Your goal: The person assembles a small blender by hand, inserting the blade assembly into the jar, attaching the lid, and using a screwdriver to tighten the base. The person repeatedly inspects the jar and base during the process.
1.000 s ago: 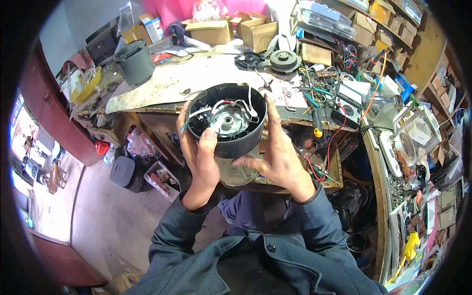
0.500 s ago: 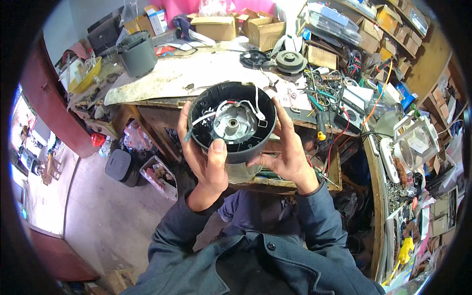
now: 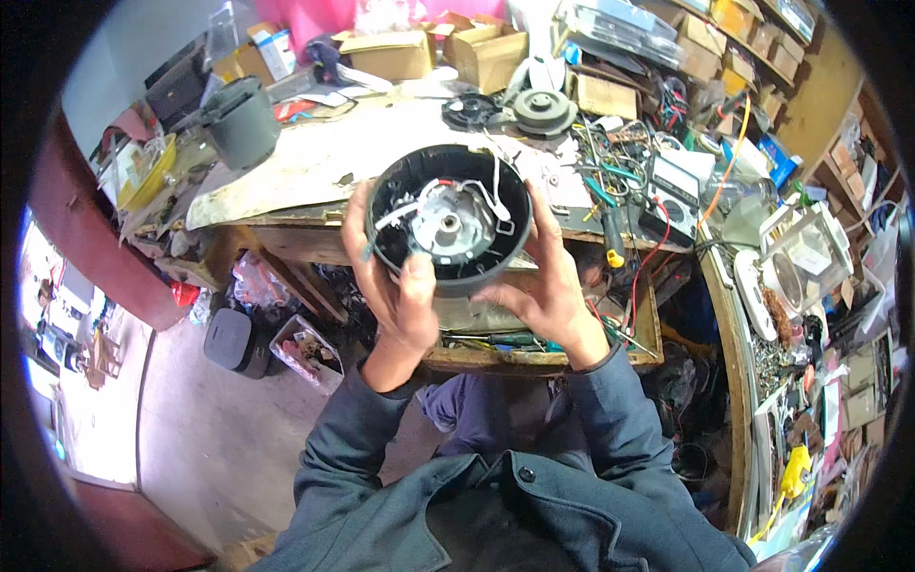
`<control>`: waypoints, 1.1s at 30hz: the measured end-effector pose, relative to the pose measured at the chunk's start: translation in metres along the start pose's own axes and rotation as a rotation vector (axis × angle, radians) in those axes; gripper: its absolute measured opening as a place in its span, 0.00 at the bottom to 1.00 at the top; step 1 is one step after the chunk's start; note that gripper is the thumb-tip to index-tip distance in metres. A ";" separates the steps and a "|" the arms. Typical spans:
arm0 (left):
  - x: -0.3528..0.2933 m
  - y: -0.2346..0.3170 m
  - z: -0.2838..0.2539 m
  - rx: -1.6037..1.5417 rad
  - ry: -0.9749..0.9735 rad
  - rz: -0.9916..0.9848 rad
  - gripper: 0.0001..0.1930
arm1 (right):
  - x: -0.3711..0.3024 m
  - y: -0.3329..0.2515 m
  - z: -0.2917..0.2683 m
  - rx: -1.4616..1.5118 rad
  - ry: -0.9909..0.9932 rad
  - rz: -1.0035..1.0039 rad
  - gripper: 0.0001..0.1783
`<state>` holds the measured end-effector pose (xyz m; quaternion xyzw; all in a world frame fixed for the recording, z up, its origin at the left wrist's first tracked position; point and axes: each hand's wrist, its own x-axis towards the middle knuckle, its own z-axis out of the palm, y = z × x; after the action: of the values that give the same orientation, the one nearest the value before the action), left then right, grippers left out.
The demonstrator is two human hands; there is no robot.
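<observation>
Between my two hands is a black round appliance housing (image 3: 464, 282), its open side tilted up toward me. Inside it sits a silvery metal part (image 3: 457, 214) with a round hub in its middle. White wires with connectors and a short red piece lie around that metal part. My left hand (image 3: 396, 296) grips the left side, its thumb at the near rim and its fingers along the wall. On the opposite side my right hand (image 3: 545, 296) is curved around the wall, its thumb low at the near side. The housing's underside is mostly hidden.
Behind the housing stands a workbench (image 3: 310, 157) with a dark grey pot-shaped container (image 3: 240, 129) and a grey round part (image 3: 544, 112). Pliers, a screwdriver (image 3: 612, 238) and a multimeter (image 3: 671, 196) lie at the right. Below is an open drawer (image 3: 534, 360) of tools.
The housing has shifted slightly up in the picture with both hands still around it. The whole view has moved a little, so the bench things sit further left and higher.
</observation>
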<state>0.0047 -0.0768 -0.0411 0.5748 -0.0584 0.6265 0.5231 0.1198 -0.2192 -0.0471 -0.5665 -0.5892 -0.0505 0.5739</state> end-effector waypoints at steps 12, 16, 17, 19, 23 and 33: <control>0.013 -0.029 0.002 0.131 -0.007 -0.083 0.25 | -0.035 0.012 0.004 -0.091 0.036 0.228 0.57; 0.013 -0.021 0.008 0.136 -0.051 -0.117 0.29 | -0.068 0.009 -0.029 -0.370 0.034 0.141 0.28; 0.013 -0.021 0.010 0.169 -0.032 -0.077 0.29 | -0.075 0.010 -0.042 -0.397 0.033 0.163 0.23; 0.013 -0.018 0.013 0.157 -0.047 -0.096 0.28 | -0.086 0.007 -0.069 -0.451 0.092 0.237 0.15; 0.014 -0.026 0.008 0.147 -0.065 -0.077 0.27 | -0.103 0.007 -0.114 -0.472 0.255 0.483 0.09; 0.028 -0.038 -0.010 0.134 -0.081 -0.082 0.29 | -0.102 -0.002 -0.103 -0.502 0.025 0.475 0.07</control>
<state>0.0317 -0.0365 -0.0423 0.6353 -0.0136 0.5834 0.5058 0.1519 -0.3556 -0.0864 -0.8107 -0.4031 -0.0660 0.4194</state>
